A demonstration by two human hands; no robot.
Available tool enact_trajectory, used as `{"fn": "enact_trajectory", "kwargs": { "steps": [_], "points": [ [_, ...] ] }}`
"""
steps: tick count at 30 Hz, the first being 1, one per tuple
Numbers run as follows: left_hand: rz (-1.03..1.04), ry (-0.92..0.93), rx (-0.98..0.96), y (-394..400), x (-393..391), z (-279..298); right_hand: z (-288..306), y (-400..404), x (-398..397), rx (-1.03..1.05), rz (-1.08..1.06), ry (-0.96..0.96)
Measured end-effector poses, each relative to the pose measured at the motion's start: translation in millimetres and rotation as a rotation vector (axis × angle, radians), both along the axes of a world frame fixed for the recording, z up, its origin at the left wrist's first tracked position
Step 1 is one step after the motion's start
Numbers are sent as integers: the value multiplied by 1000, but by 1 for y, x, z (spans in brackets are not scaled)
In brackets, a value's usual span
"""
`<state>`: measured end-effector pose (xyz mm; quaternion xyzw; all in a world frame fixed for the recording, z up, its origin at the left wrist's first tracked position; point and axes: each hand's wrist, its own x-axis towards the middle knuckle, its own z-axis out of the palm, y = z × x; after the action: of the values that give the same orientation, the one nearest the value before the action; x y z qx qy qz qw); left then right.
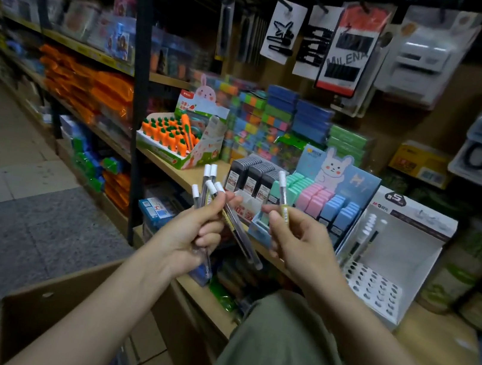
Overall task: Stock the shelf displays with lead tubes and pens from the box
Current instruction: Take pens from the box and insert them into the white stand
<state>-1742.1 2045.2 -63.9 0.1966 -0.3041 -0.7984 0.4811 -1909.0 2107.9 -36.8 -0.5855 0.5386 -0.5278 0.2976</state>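
We face a long run of shelving crowded with stationery, and the wooden shelf at waist level carries the displays that matter to us. Low on our left gapes the cardboard box, its flap open, the source of our stock. On the shelf to our right stands the white display stand, its perforated base mostly bare holes, with only a couple of pens upright against its left wall. Beside it sits the pastel eraser display with the rabbit card, then a tray of dark lead cases, and farther left the carrot pen box. Our left hand is curled round a fanned bundle of tubes, white caps up, one clear tube jutting out low towards the right. Our right hand pinches a single tube between thumb and fingers, held upright with its cap on top. The two hands are near each other but not touching. We judge that we are mid-stocking: one piece is separated from the bundle, ready to place. The next move, as we read it, calls for carrying that single tube rightwards to the white stand and lowering its bottom end squarely into a free hole, keeping it vertical so it does not topple the pens standing there.
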Motion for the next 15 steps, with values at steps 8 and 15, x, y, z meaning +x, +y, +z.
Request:
{"fn": "enact_trajectory", "kwargs": {
  "steps": [8, 15],
  "points": [
    [-4, -193, -183, 20, -62, 17, 25, 45, -83, -36, -123, -162],
    [177, -453, -276, 54, -142, 35, 35, 50, -144, -193, -463, 216]
  ]
}}
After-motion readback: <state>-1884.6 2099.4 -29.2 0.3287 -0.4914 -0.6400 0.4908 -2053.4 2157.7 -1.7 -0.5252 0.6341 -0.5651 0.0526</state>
